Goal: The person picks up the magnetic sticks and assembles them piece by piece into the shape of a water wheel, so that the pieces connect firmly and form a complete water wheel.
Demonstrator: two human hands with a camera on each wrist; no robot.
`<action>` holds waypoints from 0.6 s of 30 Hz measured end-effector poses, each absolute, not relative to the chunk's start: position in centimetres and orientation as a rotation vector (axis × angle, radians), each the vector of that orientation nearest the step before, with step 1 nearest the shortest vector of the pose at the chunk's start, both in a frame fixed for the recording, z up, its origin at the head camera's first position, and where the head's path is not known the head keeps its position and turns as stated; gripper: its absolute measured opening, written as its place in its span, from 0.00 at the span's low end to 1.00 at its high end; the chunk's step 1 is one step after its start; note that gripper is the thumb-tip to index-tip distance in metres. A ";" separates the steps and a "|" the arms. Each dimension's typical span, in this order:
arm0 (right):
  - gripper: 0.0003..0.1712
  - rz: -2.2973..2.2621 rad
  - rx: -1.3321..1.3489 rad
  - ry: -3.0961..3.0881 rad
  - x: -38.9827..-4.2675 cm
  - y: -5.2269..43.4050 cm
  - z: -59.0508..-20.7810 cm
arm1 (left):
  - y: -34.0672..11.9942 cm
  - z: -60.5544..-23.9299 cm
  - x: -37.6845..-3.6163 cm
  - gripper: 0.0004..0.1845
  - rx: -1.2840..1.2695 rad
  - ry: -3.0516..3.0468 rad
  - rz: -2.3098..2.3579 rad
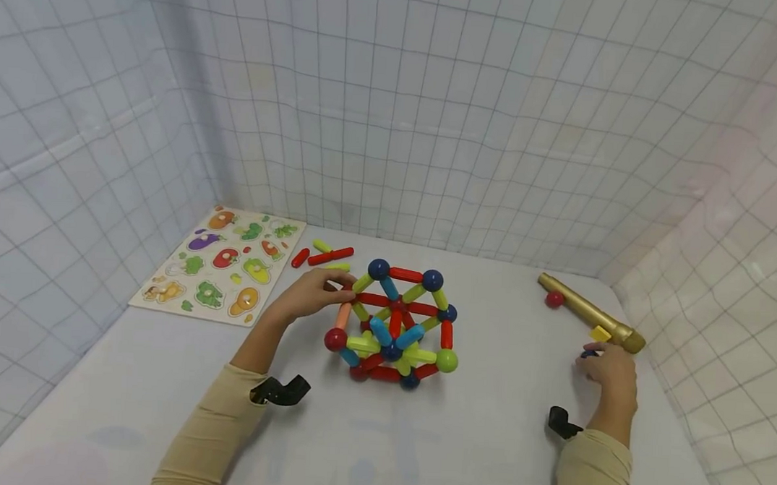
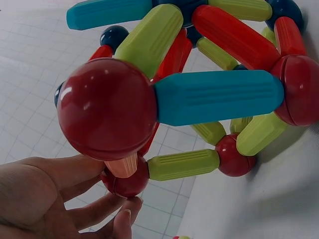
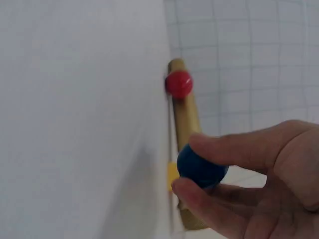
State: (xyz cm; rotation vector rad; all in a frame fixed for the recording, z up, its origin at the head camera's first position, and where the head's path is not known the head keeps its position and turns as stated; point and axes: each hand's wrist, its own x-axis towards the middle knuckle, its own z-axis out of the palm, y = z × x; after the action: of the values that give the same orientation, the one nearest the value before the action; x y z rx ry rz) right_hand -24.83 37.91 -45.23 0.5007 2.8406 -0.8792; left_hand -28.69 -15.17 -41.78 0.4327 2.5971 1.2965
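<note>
I see the stick-and-ball structure [image 1: 394, 324] standing near the middle of the white table [image 1: 484, 449], a rounded cage of glossy plastic: ribbed, blunt-ended rods in red, lime green and light blue meet at smooth spheres of dark blue, red and green. My left hand [image 1: 311, 291] rests at its upper left side, fingers loosely curved and slightly apart, their tips against a red ball joint there. The left wrist view shows the fingers [image 2: 94, 211] touching that joint from beneath, beside a short peach-coloured rod [image 2: 123, 167]; they press rather than clasp.

Well apart, at the table's right edge, my right hand [image 1: 611, 373] pinches a small, smooth dark blue ball [image 3: 201, 167] between thumb and forefinger. Just beyond it lies a long gold tube [image 1: 587, 313] with a matte cylindrical body. A small yellow piece [image 1: 600, 333] sits against the tube, and a shiny red ball [image 1: 554, 300] touches its far end.

To the left, a flat wooden peg puzzle [image 1: 221, 268] with painted vegetables lies by the wall. A few loose rods [image 1: 323, 254], red and lime, rest between it and the structure. The walls are soft white sheeting with a grey grid.
</note>
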 end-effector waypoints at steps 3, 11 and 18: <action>0.27 -0.916 0.180 2.899 -25.7 34.9 -43.4 | -15.3 -41.8 -28.8 0.22 0.445 2.599 1.289; 0.25 -1.360 -0.566 2.876 -24.2 21.8 -39.3 | -14.9 -42.0 -28.9 0.22 0.432 2.607 1.273; 0.21 -1.526 -0.950 2.719 -22.2 17.4 -38.5 | -14.6 -41.9 -28.8 0.20 0.438 2.643 1.265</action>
State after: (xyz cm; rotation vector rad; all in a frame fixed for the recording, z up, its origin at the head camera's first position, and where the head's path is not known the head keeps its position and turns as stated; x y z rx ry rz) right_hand -22.20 17.35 -38.51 -0.9497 2.7188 -1.5258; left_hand -28.76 -14.57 -41.87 0.4382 2.6427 1.2648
